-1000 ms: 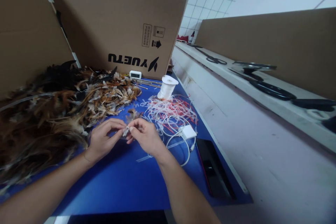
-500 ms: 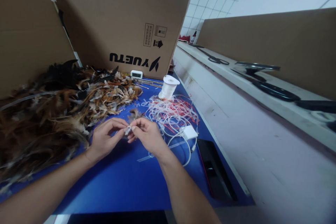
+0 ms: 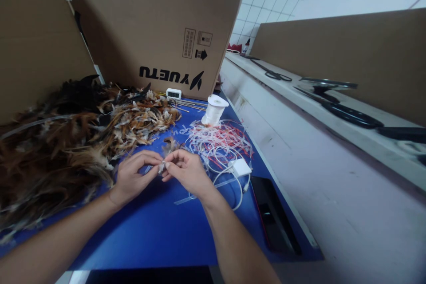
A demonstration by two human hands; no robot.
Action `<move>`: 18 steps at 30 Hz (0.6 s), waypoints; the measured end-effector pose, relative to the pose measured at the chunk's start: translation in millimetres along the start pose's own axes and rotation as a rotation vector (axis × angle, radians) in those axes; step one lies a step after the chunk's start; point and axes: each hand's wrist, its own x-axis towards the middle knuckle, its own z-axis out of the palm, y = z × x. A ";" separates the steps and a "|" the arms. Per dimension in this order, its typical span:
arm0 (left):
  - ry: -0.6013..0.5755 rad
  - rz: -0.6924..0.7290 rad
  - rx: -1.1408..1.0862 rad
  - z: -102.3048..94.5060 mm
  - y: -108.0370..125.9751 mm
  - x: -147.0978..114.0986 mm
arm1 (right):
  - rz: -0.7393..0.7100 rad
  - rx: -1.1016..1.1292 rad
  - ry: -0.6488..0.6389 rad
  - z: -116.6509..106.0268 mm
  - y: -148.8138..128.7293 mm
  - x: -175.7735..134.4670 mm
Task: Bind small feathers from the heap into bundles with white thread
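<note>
Over the blue table [image 3: 159,230], my left hand [image 3: 137,174] and my right hand [image 3: 186,169] meet fingertip to fingertip. Both pinch a small feather bundle [image 3: 162,167] with a pale, fluffy base; its brown tips stick up behind the fingers. Whether a strip or thread is wound round it is too small to tell. Left of my left hand spreads a large heap of brown, black and cream feathers [image 3: 80,142]. Beyond my right hand lies a tangle of white and red strips [image 3: 221,140], with a white spool [image 3: 214,108] standing behind it.
A white adapter with a cable [image 3: 241,167] and a black phone-like slab [image 3: 274,215] lie at the right. Cardboard [image 3: 149,26] walls the back, with a small white digital display [image 3: 173,93] before it. Scissors [image 3: 278,76] and black-handled tools [image 3: 353,115] rest on the right ledge.
My fingers have shifted very slightly around the feather bundle, which stays pinched between both hands. The camera view has moved a little; the other things lie as before.
</note>
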 end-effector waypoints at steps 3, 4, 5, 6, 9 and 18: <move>-0.011 -0.010 -0.008 0.7 0.0 -0.1 | 0.000 -0.014 -0.026 -1.7 0.5 0.3; -0.014 -0.011 -0.006 0.8 -0.2 -0.4 | -0.001 -0.021 -0.036 -2.2 0.8 0.4; -0.016 -0.012 -0.003 0.8 -0.5 -0.8 | -0.001 -0.026 -0.043 -2.6 1.0 0.5; -0.018 -0.013 -0.002 0.7 -0.9 -1.2 | -0.001 -0.031 -0.047 -2.8 1.3 0.5; -0.014 -0.031 -0.018 0.2 -2.2 -2.4 | 0.002 -0.030 -0.051 -2.7 1.8 0.5; -0.007 -0.067 -0.065 1.1 -1.6 -2.8 | -0.020 0.017 -0.026 -1.3 2.0 0.9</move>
